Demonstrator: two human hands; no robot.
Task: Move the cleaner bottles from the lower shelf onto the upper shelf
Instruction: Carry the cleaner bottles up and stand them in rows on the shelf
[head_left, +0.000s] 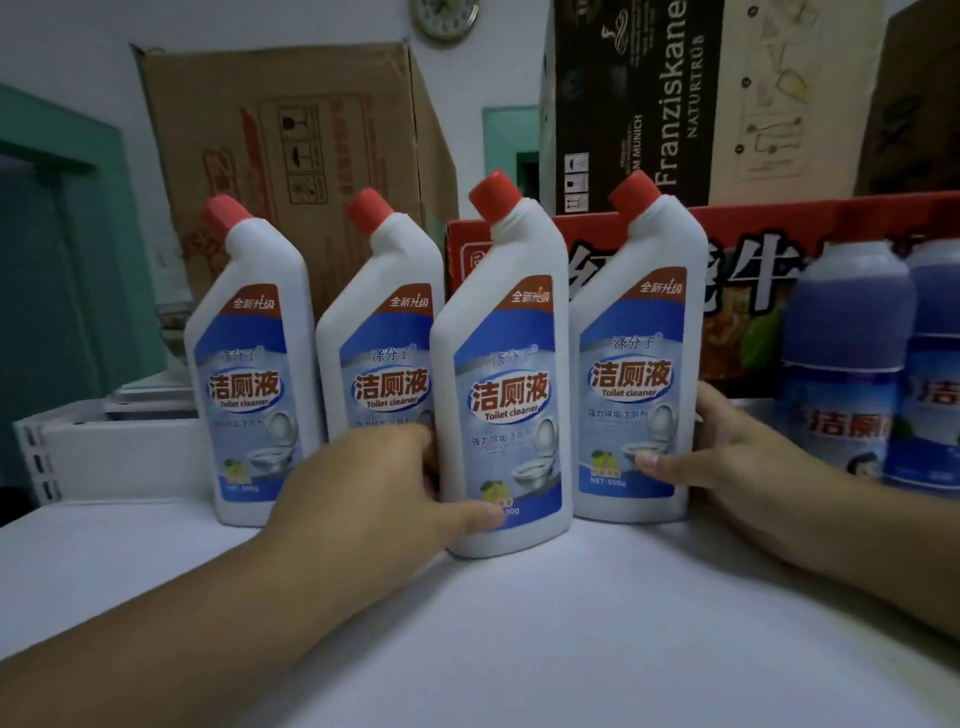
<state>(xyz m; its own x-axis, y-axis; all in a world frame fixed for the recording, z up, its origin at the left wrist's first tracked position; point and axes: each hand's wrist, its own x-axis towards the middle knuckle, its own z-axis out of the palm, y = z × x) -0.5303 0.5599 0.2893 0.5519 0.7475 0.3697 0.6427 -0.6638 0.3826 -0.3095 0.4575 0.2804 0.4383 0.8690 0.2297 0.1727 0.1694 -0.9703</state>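
Left hand (384, 483) is wrapped around the third toilet cleaner bottle (501, 384), thumb lying across the bottom of its label, fingers curled behind its left side, the grip pinching that bottle low down. Right hand (727, 457) clasps the fourth toilet cleaner bottle (636, 364), thumb pressed on the front label near the toilet picture, fingers reaching round the back right edge. Both bottles stand upright on the white shelf (571, 623), the third a touch nearer the camera than its neighbours and close beside the fourth. Further left, the second toilet cleaner bottle (387, 332) and the first toilet cleaner bottle (249, 364) stand upright in the same row, all four with red caps angled up to the left. Out to the right, two blue cleaner bottles (852, 364) stand side by side, blurred. Behind the row sit a red carton (753, 249), a brown cardboard box (291, 145) and a dark Franziskaner box (639, 104), with a round clock (444, 18) on the wall above.
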